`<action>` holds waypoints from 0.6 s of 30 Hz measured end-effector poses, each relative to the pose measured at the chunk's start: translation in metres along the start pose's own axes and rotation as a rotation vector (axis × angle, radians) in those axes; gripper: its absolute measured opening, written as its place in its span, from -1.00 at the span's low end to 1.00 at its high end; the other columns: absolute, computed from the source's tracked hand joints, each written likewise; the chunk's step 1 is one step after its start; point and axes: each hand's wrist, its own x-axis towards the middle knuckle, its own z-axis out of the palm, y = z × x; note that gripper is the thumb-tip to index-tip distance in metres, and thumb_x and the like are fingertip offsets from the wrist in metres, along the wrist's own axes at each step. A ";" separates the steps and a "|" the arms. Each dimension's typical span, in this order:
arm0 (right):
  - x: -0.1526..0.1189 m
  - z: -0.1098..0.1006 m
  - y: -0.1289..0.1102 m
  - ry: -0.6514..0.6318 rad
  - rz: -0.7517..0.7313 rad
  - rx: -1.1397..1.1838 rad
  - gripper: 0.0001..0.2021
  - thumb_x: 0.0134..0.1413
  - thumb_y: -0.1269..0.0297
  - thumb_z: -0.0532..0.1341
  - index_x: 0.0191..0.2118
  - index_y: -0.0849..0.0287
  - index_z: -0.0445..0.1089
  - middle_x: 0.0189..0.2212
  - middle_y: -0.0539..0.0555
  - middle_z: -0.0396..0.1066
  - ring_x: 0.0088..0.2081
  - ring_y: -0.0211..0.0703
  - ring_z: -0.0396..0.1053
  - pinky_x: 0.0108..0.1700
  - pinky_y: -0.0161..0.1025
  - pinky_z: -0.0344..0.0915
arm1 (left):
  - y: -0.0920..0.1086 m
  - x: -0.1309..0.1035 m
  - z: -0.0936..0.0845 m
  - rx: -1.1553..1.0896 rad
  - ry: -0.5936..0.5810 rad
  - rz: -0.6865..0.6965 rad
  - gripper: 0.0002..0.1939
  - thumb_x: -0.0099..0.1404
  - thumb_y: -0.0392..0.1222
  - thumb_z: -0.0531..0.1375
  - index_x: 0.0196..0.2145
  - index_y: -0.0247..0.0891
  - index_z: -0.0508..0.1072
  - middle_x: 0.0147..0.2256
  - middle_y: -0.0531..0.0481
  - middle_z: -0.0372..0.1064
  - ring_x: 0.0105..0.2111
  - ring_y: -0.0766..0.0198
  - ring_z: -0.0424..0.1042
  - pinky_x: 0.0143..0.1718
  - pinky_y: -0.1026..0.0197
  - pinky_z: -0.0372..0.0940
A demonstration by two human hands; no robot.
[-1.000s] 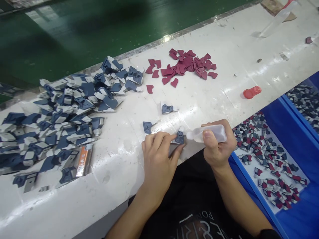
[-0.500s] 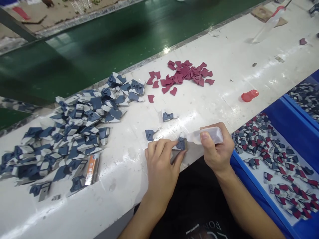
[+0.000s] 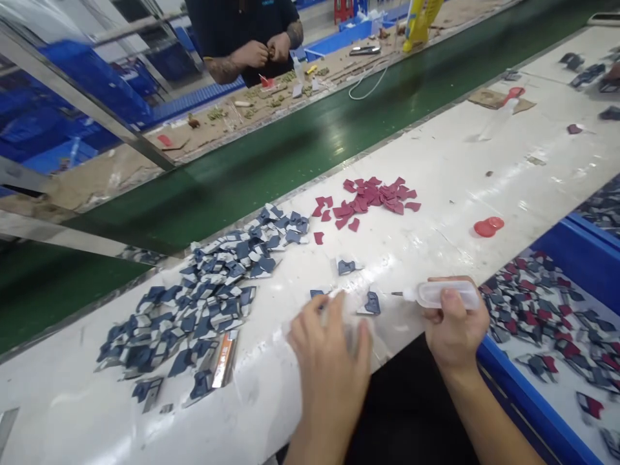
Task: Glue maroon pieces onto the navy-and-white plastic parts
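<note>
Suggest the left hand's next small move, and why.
Probably, the left hand should pinch the partly hidden blue piece beside its fingers: that hand is open and already near it, while the right hand holds the squeeze bottle with its nozzle apart from the exposed blue piece.

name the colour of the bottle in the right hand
The bottle is translucent white; best in head view.
</note>
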 end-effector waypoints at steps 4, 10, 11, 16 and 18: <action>0.002 0.000 0.001 -0.021 -0.011 -0.015 -0.69 0.37 -0.03 0.30 -0.23 0.13 0.43 -0.55 -0.12 0.24 -0.62 -0.25 0.19 -0.57 -0.30 0.11 | -0.030 0.013 -0.006 0.068 0.019 -0.070 -0.66 0.50 -0.16 0.20 0.18 -0.18 0.46 0.02 -0.25 0.39 -0.06 -0.09 0.34 -0.04 -0.15 0.27; -0.001 -0.003 -0.001 -0.038 -0.015 -0.020 -0.74 0.33 0.02 0.32 -0.21 0.13 0.48 -0.53 -0.09 0.27 -0.59 -0.22 0.23 -0.56 -0.27 0.15 | -0.036 0.002 -0.009 -0.127 -0.143 0.138 -0.46 0.47 -0.52 -0.01 0.21 -0.01 0.39 0.03 0.00 0.56 0.09 0.08 0.42 0.08 -0.03 0.22; -0.003 -0.004 -0.003 -0.044 -0.019 -0.029 -0.75 0.31 0.03 0.34 -0.20 0.13 0.49 -0.51 -0.07 0.30 -0.58 -0.21 0.25 -0.55 -0.27 0.17 | -0.034 -0.003 -0.011 -0.145 -0.139 0.158 -0.42 0.46 -0.55 -0.03 0.24 -0.02 0.37 0.08 -0.02 0.54 0.14 0.10 0.41 0.13 -0.03 0.21; -0.008 0.002 -0.020 -0.175 -0.078 -0.078 -0.80 0.28 0.10 0.36 -0.25 0.12 0.52 -0.44 0.00 0.45 -0.48 -0.17 0.37 -0.49 -0.26 0.29 | -0.025 -0.020 -0.014 -0.123 -0.059 0.026 -0.72 0.47 -0.26 0.19 0.10 -0.16 0.39 0.01 -0.14 0.40 0.04 0.01 0.36 0.09 -0.07 0.28; -0.010 0.005 -0.026 -0.247 -0.095 -0.104 -0.81 0.27 0.10 0.37 -0.27 0.09 0.51 -0.45 -0.01 0.46 -0.48 -0.15 0.39 -0.50 -0.27 0.31 | -0.020 -0.023 -0.010 -0.103 -0.048 0.002 -0.70 0.41 -0.04 0.34 -0.03 -0.17 0.39 -0.12 -0.09 0.40 -0.07 0.01 0.34 -0.01 -0.06 0.28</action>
